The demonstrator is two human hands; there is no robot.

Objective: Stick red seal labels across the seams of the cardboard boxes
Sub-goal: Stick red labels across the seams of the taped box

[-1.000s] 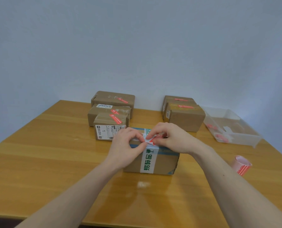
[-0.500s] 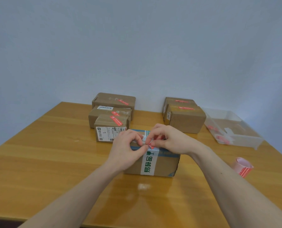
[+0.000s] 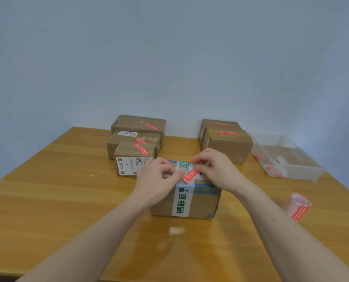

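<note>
- Red seal label [image 3: 190, 175] lies diagonally on the nearest cardboard box [image 3: 202, 200], across its white tape [image 3: 182, 200];
- I see my left hand [image 3: 156, 178] and right hand [image 3: 216, 169] pinching its ends, fingers curled.

Both forearms bare — no sleeves; left hand [image 3: 156, 178], right hand [image 3: 216, 169] ungloved.

Table [image 3: 47, 200] left open; boxes [image 3: 137, 143] block rear.
</note>
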